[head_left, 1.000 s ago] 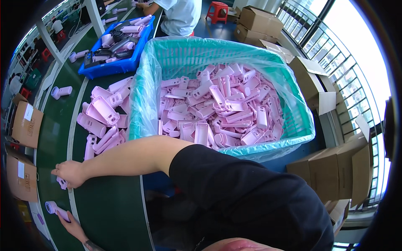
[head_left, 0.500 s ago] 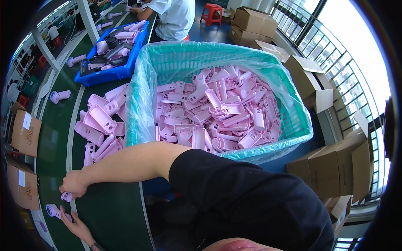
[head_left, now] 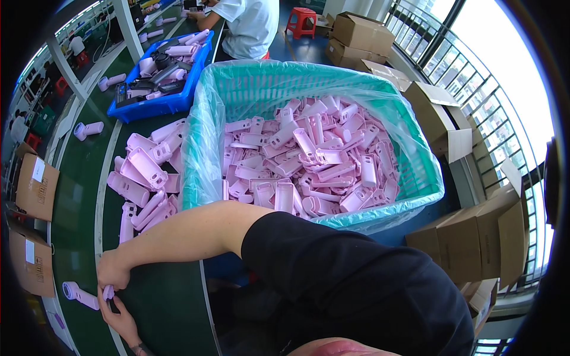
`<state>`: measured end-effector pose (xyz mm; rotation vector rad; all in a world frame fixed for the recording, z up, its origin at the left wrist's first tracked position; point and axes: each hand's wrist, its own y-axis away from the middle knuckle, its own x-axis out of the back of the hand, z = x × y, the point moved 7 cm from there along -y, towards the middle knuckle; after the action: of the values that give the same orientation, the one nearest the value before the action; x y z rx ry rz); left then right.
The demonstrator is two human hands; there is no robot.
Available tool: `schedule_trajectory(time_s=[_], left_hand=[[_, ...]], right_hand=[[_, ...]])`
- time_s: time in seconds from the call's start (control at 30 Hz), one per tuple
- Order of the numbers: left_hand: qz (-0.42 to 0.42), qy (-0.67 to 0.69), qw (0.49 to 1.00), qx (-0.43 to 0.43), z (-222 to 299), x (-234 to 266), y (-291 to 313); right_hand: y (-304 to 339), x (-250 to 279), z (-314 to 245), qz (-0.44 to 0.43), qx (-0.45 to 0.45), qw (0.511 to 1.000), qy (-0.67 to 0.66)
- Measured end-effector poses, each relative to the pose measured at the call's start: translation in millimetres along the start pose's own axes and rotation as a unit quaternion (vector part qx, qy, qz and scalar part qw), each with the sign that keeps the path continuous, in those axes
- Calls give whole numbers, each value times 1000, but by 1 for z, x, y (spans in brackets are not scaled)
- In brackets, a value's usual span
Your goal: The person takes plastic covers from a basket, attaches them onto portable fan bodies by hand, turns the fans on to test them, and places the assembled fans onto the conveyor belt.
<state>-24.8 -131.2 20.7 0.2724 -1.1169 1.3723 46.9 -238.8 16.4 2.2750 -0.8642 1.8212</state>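
Note:
Over the dark green conveyor belt (head_left: 166, 291) my two hands meet at a small pink plastic part (head_left: 108, 292). My right hand (head_left: 114, 270) reaches in from above with its fingers closed on the part, hiding most of it. From below, my left hand (head_left: 123, 323) has thumb and fingers at the part's lower side, seemingly pinching it. Just left of them lies a pink handheld device (head_left: 82, 295) with a round, purple-rimmed head, apart from both hands. Loose pink shell halves (head_left: 142, 169) are heaped on the belt beyond my right forearm.
A green basket (head_left: 199, 148) lined with clear plastic holds many pink shells. Behind the heap stands a blue bin (head_left: 151, 108) of pink and black parts. Another pink device (head_left: 89, 130) lies farther up the belt. Cartons (head_left: 475, 237) stand at right; a co-worker (head_left: 252, 26) sits at the back.
My right hand has moved slightly right and nearer with the small pink part. My left hand has left the device on the belt and come up to that part.

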Motion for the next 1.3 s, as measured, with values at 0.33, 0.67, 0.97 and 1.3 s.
schedule_trajectory(time_s=[0.33, 0.67, 0.97, 1.3], left_hand=[[44, -11, 997, 57, -37, 11, 9], [58, -18, 996, 61, -44, 13, 9], [45, -16, 997, 64, -35, 12, 8], [44, -18, 993, 109, -50, 13, 6]], right_hand=[[1, -4, -4, -13, -37, 999, -24], [1, -6, 6, -15, -59, 998, -34], [4, -4, 7, -14, -60, 997, -41], [3, -7, 11, -44, -81, 995, -35]])
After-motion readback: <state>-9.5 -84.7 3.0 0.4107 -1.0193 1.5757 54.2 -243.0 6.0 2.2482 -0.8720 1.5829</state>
